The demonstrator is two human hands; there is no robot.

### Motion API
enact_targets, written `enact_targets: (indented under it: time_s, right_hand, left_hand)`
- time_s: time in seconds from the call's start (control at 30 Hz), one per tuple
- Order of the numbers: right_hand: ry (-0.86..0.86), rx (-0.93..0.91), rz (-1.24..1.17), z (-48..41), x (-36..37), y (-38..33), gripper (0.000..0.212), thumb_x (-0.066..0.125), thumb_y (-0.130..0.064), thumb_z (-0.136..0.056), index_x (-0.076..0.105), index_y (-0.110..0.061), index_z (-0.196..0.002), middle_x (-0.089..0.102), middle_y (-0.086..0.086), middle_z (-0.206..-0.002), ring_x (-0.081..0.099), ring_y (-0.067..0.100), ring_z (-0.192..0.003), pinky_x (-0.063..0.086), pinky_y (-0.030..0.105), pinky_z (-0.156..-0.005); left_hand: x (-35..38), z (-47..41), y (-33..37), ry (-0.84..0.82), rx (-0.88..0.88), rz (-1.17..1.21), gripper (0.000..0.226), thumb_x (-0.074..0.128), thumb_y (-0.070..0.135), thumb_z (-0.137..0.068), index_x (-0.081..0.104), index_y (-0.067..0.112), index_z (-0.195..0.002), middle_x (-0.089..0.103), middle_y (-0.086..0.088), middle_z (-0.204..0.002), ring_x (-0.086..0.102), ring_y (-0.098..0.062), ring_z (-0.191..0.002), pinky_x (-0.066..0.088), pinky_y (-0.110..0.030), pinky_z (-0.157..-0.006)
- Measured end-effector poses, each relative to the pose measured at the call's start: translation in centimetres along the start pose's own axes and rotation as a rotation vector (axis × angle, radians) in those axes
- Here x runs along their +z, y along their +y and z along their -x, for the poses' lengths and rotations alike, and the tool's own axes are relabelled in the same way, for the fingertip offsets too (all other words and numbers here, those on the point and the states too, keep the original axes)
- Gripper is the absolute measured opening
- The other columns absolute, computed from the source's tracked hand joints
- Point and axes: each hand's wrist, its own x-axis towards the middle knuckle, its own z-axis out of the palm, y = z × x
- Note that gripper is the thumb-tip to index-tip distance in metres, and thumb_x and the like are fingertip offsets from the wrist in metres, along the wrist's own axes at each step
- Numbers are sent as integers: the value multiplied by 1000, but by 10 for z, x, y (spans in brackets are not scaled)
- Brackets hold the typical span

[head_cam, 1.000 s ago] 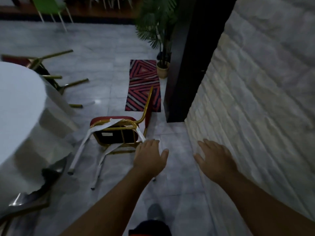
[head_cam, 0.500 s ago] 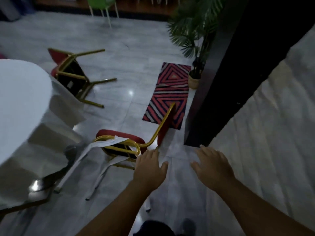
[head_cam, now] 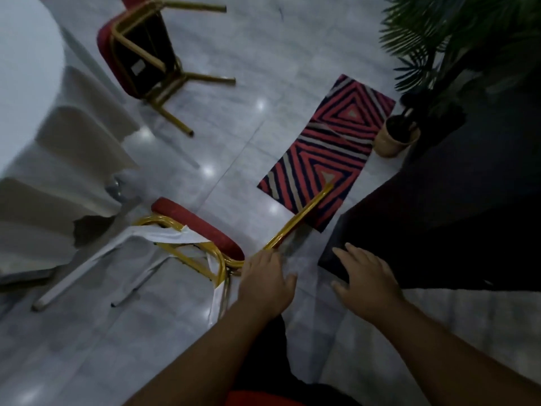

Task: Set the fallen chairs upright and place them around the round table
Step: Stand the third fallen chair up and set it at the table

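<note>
Dim hall, marble floor (head_cam: 263, 54): two banquet chairs down beside the round table (head_cam: 26, 68), its white cloth hanging in folds along the left edge of view.

Nearer chair (head_cam: 199, 227) on its side just beside the table's skirt, red seat edge up, gold frame showing, white wrapping strips trailing off the legs toward the lower left. Backrest rail angled away, its tip overlapping the near corner of a striped rug (head_cam: 325, 148). Second chair (head_cam: 140, 57) tipped over farther up the floor, close to the table's far side, legs pointing right.

Left hand (head_cam: 263, 282) spread, palm down, over the joint where seat frame meets back rail; contact or mere hovering cannot be told. Right hand (head_cam: 366, 282) also spread wide and empty, clear of the chair, above a dark plinth's corner. Nothing gripped by either.

Likely handling: rigid metal tubing, moderately heavy, padded seat soft but no real purchase there. Best hold probably the back rail with one hand and the seat frame with the other, then a pivot onto the feet. Smooth painted tube and glossy floor suggest feet may skate; loose wrapping may snag or slip underhand. Potted palm (head_cam: 439, 68) standing beyond the rug, well apart.
</note>
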Motion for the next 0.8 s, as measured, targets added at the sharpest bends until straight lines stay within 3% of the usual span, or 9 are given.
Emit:
enact_targets:
  time_s: [0.13,0.33,0.43,0.6,0.8]
  right_hand:
    - [-17,-39,38,-88,-30,16,77,55,-54,-93,18,-34,-158,18,-3,-167,16,19,-153,13,38,-122]
    - [-5,-98,114,-218,-50,56,75,64,-53,-89,32,-30,-153,34,1,-161,30,23,-147,26,43,-119]
    - [-71,-149,118,-284,-34,70,80,69,-51,-87,32,-29,-154,31,4,-162,29,25,-149,26,46,-120]
    - [-140,-284,121,-381,18,92,90,76,-53,-81,32,-25,-155,27,5,-164,26,27,-150,22,47,-122]
    - [-248,-454,207,-479,69,136,97,80,-54,-76,33,-23,-155,31,10,-162,29,29,-148,22,50,-121]
  left_hand:
    - [0,-77,-5,-45,-16,16,48,44,53,-96,54,17,-127,61,-5,-124,55,-26,-117,39,-39,-101]
    - [28,-173,-15,-71,-122,114,48,54,51,-95,55,16,-129,62,-4,-126,55,-24,-118,40,-41,-105]
    - [61,-217,-13,-109,-159,131,46,55,52,-92,56,19,-124,63,-4,-122,57,-25,-112,47,-44,-101]
    - [129,-284,-9,-166,-274,255,47,62,38,-94,50,9,-130,54,-16,-134,49,-34,-125,39,-42,-105]
    - [204,-349,-12,-210,-351,287,52,65,37,-90,48,11,-132,57,-18,-133,53,-39,-123,43,-46,-105]
